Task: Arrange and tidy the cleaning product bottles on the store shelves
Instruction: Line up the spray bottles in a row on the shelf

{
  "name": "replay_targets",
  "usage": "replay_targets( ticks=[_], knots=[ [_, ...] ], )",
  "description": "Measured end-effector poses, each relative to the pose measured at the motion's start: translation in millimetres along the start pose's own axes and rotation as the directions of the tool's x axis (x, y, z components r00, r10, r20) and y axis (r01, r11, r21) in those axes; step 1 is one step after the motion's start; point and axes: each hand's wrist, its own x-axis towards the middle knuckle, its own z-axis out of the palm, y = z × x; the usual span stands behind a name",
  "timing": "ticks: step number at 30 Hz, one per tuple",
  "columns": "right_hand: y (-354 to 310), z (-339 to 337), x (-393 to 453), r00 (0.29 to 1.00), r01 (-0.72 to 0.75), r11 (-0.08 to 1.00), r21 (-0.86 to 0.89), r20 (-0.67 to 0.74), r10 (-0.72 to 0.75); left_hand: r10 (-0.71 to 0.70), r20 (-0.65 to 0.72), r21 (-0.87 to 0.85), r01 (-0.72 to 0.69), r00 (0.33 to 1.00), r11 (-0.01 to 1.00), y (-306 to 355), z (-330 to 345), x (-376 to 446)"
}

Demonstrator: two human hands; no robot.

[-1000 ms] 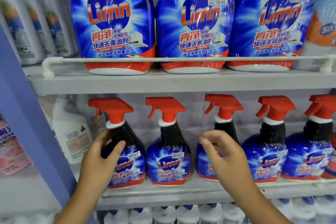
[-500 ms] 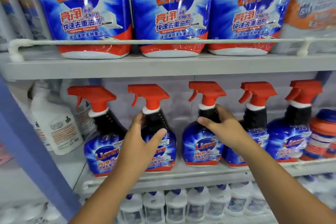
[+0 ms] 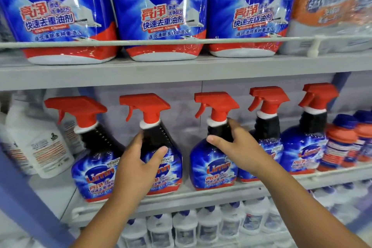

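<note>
Your left hand [image 3: 138, 165] grips the black neck of the second spray bottle [image 3: 159, 151] from the left end of the middle shelf [image 3: 201, 197], thumb on the right side and fingers wrapped round the left. Your right hand [image 3: 239, 147] grips the neck of the third spray bottle [image 3: 213, 159], thumb across the front. Both bottles stand upright near the shelf's front edge, just beside each other. Further right stand two more red-trigger bottles [image 3: 267, 126]. Above, on the upper shelf [image 3: 181, 70], three large refill bottles [image 3: 161, 12] stand behind a rail.
</note>
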Motion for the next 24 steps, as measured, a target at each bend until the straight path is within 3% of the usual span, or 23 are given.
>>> replay_targets(
  ticks=[6, 17, 20, 22, 24],
  knots=[
    [7.5, 9.6, -4.9, 0.996, 0.033, 0.997, 0.066, -0.089, -0.027, -0.002, 0.009, -0.029, 0.002, 1.000, 1.000, 0.9, 4.0, -4.6],
    [11.0, 11.8, -3.7, 0.995, 0.048, 0.995, 0.091, -0.095, -0.039, 0.032, 0.022, -0.031, -0.031, 0.999, 0.999, 0.8, 12.4, -8.8],
    [10.2, 11.8, -4.1, 0.993, 0.054, 0.994, 0.091, -0.108, -0.044, 0.052, 0.042, -0.114, -0.047, 0.998, 0.992, 1.3, 7.7, -10.3],
    [9.1, 12.1, -5.4, 0.994, 0.054, 0.995, 0.089, -0.103, -0.044, 0.099, -0.041, -0.141, -0.104, 0.994, 0.985, -1.7, -3.7, -16.1],
    [9.0, 13.7, -7.5, 0.993, 0.058, 0.995, 0.087, -0.110, -0.048, 0.242, -0.280, 0.009, -0.250, 0.929, 0.968, -8.3, -24.0, -21.5]
  ],
)
